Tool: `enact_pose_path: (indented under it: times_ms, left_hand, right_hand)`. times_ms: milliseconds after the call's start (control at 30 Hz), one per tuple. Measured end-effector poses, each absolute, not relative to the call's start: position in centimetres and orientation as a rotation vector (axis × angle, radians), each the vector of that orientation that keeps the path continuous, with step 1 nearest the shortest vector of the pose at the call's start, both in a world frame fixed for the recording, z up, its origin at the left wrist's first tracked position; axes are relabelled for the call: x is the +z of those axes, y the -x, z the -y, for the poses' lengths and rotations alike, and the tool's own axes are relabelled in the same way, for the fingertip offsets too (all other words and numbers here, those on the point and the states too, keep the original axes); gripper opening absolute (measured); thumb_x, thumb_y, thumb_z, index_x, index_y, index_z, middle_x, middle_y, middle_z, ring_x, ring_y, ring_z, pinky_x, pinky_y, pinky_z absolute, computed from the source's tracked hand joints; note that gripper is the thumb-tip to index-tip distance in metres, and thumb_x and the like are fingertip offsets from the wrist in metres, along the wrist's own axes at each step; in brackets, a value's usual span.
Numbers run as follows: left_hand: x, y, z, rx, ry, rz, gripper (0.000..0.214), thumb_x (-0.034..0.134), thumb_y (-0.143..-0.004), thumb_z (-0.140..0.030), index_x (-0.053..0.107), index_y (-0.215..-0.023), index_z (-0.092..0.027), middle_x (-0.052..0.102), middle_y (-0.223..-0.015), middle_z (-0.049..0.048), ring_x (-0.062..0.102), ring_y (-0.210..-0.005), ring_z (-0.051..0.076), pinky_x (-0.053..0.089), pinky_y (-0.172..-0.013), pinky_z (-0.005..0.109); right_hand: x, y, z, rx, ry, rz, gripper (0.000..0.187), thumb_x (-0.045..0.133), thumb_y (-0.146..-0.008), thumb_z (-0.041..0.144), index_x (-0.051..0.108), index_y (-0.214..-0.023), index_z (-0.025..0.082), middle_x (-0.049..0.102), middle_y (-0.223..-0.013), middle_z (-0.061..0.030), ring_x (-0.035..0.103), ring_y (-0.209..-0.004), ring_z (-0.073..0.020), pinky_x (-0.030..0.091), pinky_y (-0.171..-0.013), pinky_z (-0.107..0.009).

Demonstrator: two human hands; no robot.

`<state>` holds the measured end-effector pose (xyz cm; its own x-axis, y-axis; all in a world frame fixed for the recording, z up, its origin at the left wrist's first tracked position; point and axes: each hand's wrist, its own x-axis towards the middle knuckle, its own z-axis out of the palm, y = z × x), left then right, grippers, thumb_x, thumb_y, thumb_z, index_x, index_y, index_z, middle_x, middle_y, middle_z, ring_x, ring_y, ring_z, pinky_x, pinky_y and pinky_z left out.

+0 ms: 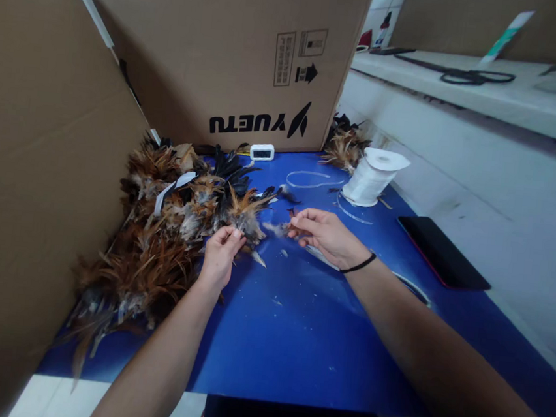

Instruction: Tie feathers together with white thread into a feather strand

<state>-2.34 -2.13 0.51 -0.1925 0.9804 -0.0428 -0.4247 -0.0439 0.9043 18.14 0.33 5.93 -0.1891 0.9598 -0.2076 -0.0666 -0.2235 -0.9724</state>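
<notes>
The left hand (219, 252) is pinching the near edge of the feather pile (157, 236), which is lying to its left on the blue worktop (306, 329). The right hand (322, 234) is gripping a small feather (276, 228), which is pointing left towards the pile, just short of it. A white spool (373, 177) and a black phone (441, 252) are sitting beyond the right hand. Cardboard boxes (215, 45) are walling the pile in.

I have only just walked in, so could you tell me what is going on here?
A person works at a blue table. The left hand pinches a feather tuft at the edge of a brown and black feather pile; the right hand holds a small feather beside it. A white spool stands behind them.
</notes>
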Motion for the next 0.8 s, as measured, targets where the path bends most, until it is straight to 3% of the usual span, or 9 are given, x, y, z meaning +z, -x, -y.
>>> enact_pose_path:
  times_ms: [233, 400, 600, 800]
  left_hand:
    - [0.8, 2.2, 2.3, 1.54, -0.765, -1.017, 0.03, 0.077, -0.059, -0.033, 0.056, -0.069, -0.014, 0.059, -0.078, 0.0007, 0.06, -0.091, 0.017, 0.051, -0.081, 0.034]
    - [1.4, 2.3, 2.7, 1.535, -0.778, -0.967, 0.031, 0.075, -0.063, -0.034, 0.052, -0.074, -0.016, 0.063, -0.081, 0.0005, 0.057, -0.056, 0.007, 0.047, -0.05, 0.019]
    - [2.1, 2.1, 3.4, 1.428, -0.824, -0.835, 0.032, 0.073, -0.067, -0.035, 0.049, -0.075, -0.016, 0.066, -0.089, 0.0029, 0.059, -0.052, 0.008, 0.048, -0.049, 0.021]
    - [2.5, 2.1, 4.0, 1.425, -0.836, -0.694, 0.031, 0.071, -0.071, -0.035, 0.046, -0.072, -0.016, 0.065, -0.075, -0.0001, 0.055, -0.045, 0.007, 0.044, -0.047, 0.02]
  right_hand:
    - [6.7, -18.7, -0.1, 1.529, 1.122, 1.159, 0.025, 0.072, -0.065, 0.032, 0.052, -0.068, 0.017, 0.06, -0.067, -0.0022, 0.058, -0.062, -0.0119, 0.04, -0.048, -0.021]
    - [6.8, -18.2, 0.3, 1.502, 1.163, 1.231, 0.025, 0.071, -0.066, 0.034, 0.054, -0.067, 0.016, 0.058, -0.06, -0.001, 0.053, -0.056, -0.0098, 0.038, -0.047, -0.022]
    - [7.3, -17.1, 0.3, 1.552, 1.125, 1.285, 0.026, 0.071, -0.065, 0.036, 0.055, -0.068, 0.016, 0.06, -0.065, -0.0023, 0.057, -0.06, -0.0115, 0.039, -0.048, -0.022]
    - [8.3, -16.5, -0.4, 1.61, 1.13, 1.901, 0.012, 0.062, -0.072, 0.028, 0.058, -0.067, 0.017, 0.062, -0.061, -0.003, 0.056, -0.054, -0.0126, 0.04, -0.044, -0.023]
